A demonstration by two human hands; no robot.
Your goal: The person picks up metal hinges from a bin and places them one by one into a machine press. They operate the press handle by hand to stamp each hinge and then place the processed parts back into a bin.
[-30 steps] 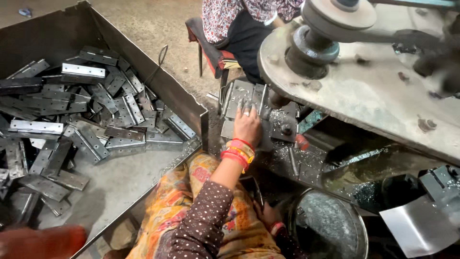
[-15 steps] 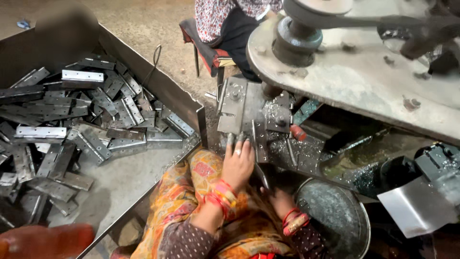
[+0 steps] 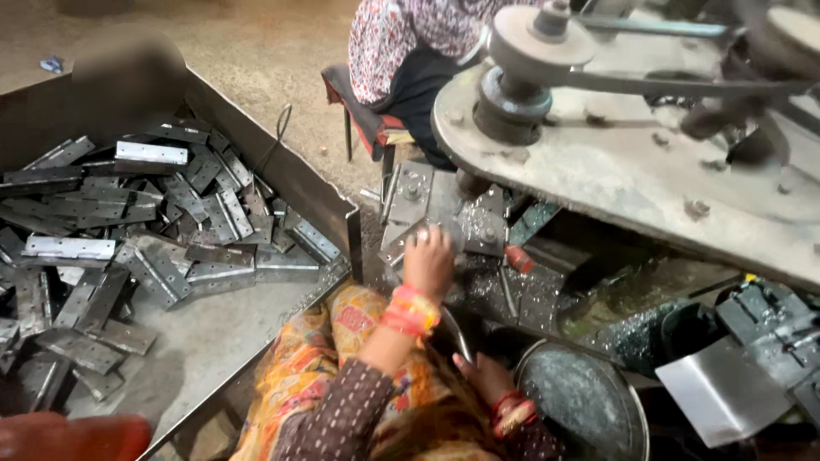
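Since half a second earlier, my left hand (image 3: 430, 260) had gone back up from my lap to the machine bed (image 3: 478, 230), and it now closed on a metal hinge plate (image 3: 403, 243) lying at the bed's near-left edge. My fingers curled over the plate's right end, so only its left part showed, tilted up toward the bed. I judged I gripped it from above because the bed sat close under the big drive plate (image 3: 632, 183) and left little room to come in any other way.

My right hand (image 3: 483, 376) rested low, below the bed and just beside the rim of the round metal pan (image 3: 632, 401). It lay loose, palm partly up, gripping nothing that I could see.

Left of the bed stood the open metal bin (image 3: 282, 171), its near corner almost touching the bed, heaped with grey hinges (image 3: 154, 256); kept that close, I judged, so the stock lay within one reach. Above the bed, a belt (image 3: 683, 84) ran over a pulley (image 3: 521, 43) on the drive plate. Beyond the bed another person (image 3: 401, 43) sat on a red-framed stool (image 3: 376, 128).
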